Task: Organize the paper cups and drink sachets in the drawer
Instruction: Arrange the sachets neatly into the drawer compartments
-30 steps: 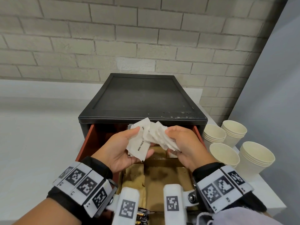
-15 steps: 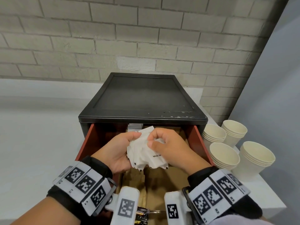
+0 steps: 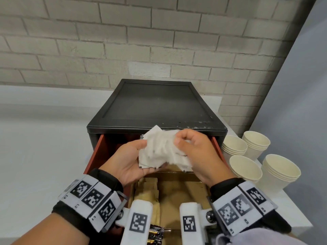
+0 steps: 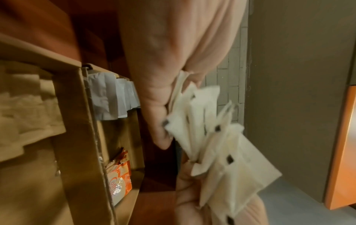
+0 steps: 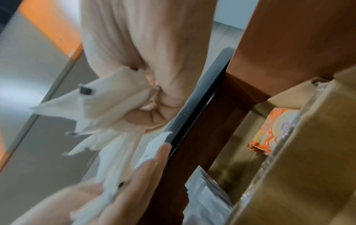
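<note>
White paper sachets [image 3: 162, 151] bear small black marks. The matte black cabinet [image 3: 155, 105] holds a red-brown drawer [image 3: 96, 149] lined with tan cardboard dividers [image 3: 174, 190]. An orange-and-white sachet [image 4: 120, 177] sits inside. At 3 o'clock stand cream paper cups [image 3: 280, 169] on the white counter [image 3: 35, 156].

My white worktop [image 3: 44, 156] runs along the brick wall. On it at twelve o'clock sits the black drawer unit [image 3: 155, 105], its red drawer [image 3: 96, 152] pulled toward me. At two o'clock, just beside the unit, four stacks of paper cups [image 3: 260, 156] stand upright.
</note>
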The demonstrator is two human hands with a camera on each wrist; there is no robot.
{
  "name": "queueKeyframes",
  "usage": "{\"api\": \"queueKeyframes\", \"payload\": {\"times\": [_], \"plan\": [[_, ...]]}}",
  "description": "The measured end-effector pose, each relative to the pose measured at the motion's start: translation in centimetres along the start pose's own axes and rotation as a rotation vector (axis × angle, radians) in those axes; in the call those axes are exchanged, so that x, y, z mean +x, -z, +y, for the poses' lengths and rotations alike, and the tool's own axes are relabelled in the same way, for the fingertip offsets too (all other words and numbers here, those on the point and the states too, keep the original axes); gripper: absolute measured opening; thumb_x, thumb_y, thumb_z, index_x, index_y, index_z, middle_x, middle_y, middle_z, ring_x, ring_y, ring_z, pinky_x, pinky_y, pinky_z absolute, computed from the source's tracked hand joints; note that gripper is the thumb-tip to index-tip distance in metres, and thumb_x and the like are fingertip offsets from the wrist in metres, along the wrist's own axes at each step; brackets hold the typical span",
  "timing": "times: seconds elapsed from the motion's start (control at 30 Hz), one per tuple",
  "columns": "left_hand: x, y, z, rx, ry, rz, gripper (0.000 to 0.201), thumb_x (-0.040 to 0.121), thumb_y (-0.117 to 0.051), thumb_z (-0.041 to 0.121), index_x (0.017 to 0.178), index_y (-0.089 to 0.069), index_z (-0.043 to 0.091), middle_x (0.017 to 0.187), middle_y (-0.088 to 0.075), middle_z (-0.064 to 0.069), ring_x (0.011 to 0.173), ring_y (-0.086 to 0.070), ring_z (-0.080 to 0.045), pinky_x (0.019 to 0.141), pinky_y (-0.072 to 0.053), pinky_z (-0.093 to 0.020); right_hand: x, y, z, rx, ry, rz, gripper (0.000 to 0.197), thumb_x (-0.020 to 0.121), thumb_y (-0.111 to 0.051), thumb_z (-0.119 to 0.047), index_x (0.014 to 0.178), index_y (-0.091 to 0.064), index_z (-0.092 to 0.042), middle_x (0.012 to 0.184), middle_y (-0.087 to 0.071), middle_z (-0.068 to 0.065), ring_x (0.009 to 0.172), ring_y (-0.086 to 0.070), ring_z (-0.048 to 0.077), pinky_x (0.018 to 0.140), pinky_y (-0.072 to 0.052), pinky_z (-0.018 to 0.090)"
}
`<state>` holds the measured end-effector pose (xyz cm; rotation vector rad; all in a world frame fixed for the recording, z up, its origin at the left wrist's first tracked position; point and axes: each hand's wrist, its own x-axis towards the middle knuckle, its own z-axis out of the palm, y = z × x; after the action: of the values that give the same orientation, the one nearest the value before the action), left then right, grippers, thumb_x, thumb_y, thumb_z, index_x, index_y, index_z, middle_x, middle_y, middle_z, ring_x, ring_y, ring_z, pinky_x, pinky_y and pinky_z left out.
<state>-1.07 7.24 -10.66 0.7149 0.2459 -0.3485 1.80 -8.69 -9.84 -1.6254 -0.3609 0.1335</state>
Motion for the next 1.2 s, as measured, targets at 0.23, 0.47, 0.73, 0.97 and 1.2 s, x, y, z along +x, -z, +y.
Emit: {"api": "queueKeyframes", "payload": {"times": [0.23,0.47,0.73,0.97,1.2], "plan": [[-0.4,-0.4,0.0,0.064,-0.034,0.138,0.024,0.099,-0.041,0.019,0.117,-0.052,0.007,0.112,-0.064,-0.026,0.092,-0.066,-0.040,0.065,-0.054,-0.052,0.4,1.3,0.2,0.371,-0.122,0.171,0.020,0.094,-0.051,-0.008,0.081,-0.064,-0.015,0.085,-0.068,0.000,0.082,-0.066,0.012,0.065,-0.051,0.023],[-0.4,-0.4,-0.4,0.135,-0.017,0.118,0.040,0.089,-0.054,0.005,0.129,-0.048,0.008,0.113,-0.065,-0.025,0.084,-0.070,-0.032,0.058,-0.058,-0.035,0.8,0.6,1.2,0.054,-0.178,0.161,0.017,0.091,-0.054,-0.008,0.077,-0.062,-0.013,0.083,-0.059,0.005,0.084,-0.055,0.020,0.069,-0.046,0.027],[-0.5,-0.6,-0.4,0.171,-0.017,0.254,0.031,0.092,-0.054,0.015,0.123,-0.052,0.009,0.102,-0.067,-0.021,0.070,-0.065,-0.028,0.044,-0.053,-0.026,0.6,0.7,1.0,-0.123,-0.197,0.005,0.011,0.091,-0.055,-0.011,0.085,-0.064,-0.016,0.096,-0.063,0.009,0.097,-0.061,0.028,0.082,-0.053,0.040],[-0.9,-0.9,-1.2,0.292,0.039,0.128,0.036,0.073,-0.068,0.014,0.108,-0.061,0.007,0.093,-0.072,-0.017,0.071,-0.071,-0.023,0.049,-0.056,-0.025,0.3,-0.5,1.2,-0.306,-0.133,-0.070,0.017,0.094,-0.051,-0.015,0.080,-0.055,-0.024,0.087,-0.053,-0.007,0.082,-0.051,0.011,0.061,-0.040,0.020],[-0.5,-0.4,-1.1,0.347,0.028,0.167,0.031,0.085,-0.058,-0.001,0.116,-0.055,0.005,0.090,-0.071,-0.018,0.075,-0.069,-0.025,0.047,-0.055,-0.023,0.0,-0.3,0.8,-0.227,-0.235,-0.287,0.058,0.079,-0.059,-0.058,0.126,-0.045,-0.026,0.119,-0.053,-0.001,0.092,-0.058,0.013,0.060,-0.047,0.021]]}}
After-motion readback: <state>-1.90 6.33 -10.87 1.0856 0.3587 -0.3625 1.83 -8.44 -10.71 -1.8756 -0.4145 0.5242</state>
